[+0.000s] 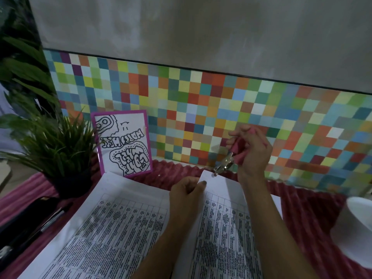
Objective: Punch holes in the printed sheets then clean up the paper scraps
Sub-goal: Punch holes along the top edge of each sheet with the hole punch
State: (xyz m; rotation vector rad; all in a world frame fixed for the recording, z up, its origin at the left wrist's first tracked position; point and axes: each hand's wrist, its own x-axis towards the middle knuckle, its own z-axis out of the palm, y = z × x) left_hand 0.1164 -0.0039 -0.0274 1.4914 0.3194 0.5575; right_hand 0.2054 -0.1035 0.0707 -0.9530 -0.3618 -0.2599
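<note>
Printed sheets with dense tables lie on the pink ribbed cloth; one sheet lies flat at the left. Another sheet is raised at its far edge, where my left hand pinches it near the top left corner. My right hand grips a hole punch with pink handles and a metal jaw. The jaw sits at the sheet's top edge, close to its top corner.
A potted green plant stands at the left. A pink-framed drawing leans on the mosaic tile wall. A pen and a dark case lie at the left edge. A white container sits at the right.
</note>
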